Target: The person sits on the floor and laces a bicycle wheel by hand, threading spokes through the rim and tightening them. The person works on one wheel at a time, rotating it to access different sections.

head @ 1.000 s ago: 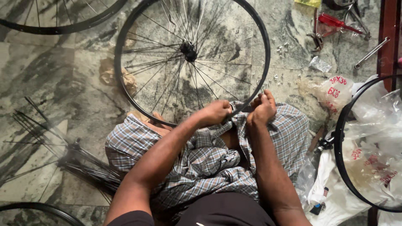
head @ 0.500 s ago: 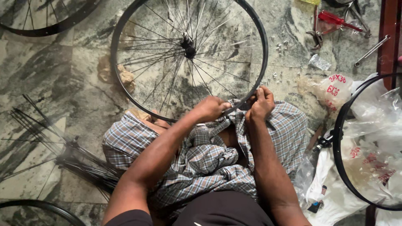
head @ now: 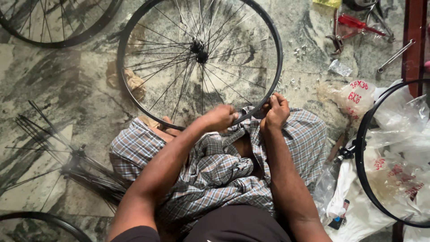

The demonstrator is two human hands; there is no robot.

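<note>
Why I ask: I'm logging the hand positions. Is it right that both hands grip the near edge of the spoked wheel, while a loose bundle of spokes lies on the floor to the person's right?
Not quite. Both the left hand and right hand are at the near edge of the spoked wheel, but the head view shows the bundle of spokes on the floor to the person's left, not right.

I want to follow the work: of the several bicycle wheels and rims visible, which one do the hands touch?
The spoked wheel at top centre: both hands, left hand and right hand, grip its near rim. The other rims lie apart at the frame edges.
</note>
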